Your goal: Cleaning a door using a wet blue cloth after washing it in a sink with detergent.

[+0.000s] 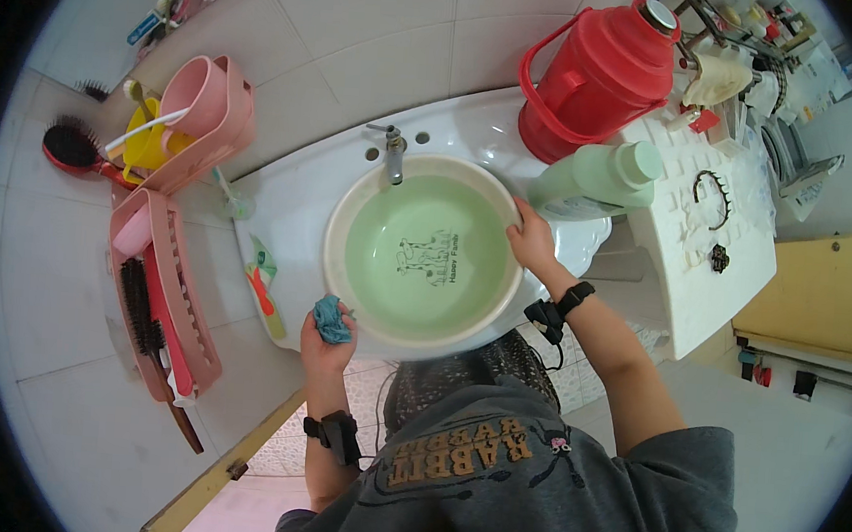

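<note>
A round basin (335,250) with a cream rim and pale green inside sits in the white sink. Clear water seems to fill it, over a dark printed picture on its bottom. At the basin's right edge, my right hand (532,242) is closed on the rim, thumb on top. My left hand (323,355) holds a crumpled blue cloth (332,320) just outside the basin's lower left edge, fingers curled under it. Above the basin's far rim stands a metal faucet (394,153).
A red thermos jug (592,80) and a green bottle (595,182) stand to the right, near a white table (715,301). On the left, a tube (264,292) lies on the sink's edge (295,227). Pink wall racks (188,314) hold cups, brushes and combs.
</note>
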A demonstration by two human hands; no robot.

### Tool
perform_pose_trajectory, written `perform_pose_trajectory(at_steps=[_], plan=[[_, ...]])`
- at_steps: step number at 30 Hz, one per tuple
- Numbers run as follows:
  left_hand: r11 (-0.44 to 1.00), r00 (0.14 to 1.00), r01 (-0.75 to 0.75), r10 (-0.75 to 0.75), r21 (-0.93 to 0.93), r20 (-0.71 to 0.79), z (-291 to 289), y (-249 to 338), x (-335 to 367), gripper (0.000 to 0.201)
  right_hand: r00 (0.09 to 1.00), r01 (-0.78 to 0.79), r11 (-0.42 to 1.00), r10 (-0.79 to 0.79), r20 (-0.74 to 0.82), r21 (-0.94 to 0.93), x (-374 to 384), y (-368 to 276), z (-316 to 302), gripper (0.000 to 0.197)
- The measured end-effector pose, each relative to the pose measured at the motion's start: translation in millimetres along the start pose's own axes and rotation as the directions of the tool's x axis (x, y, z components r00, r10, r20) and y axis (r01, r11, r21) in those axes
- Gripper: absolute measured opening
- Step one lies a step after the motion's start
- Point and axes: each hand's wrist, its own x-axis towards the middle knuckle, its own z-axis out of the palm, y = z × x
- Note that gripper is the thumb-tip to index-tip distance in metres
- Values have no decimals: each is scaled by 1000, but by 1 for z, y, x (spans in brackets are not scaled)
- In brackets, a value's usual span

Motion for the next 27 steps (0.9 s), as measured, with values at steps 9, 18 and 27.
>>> perform_pose_trajectory(at_steps=[9, 18, 27], plan=[[965, 966, -242, 250, 104, -69, 29, -5, -8, 25, 984, 92, 911, -22, 175, -402, 0, -51, -38, 36], [984, 865, 103, -160, 145, 476, 122, -23, 60, 26, 747, 442, 896, -398, 533, 49, 81, -201, -12, 24], [752, 987, -161, 125, 639, 102, 97, -49, 157, 23, 885, 405, 847, -268, 381, -344, 170, -175, 91, 18]])
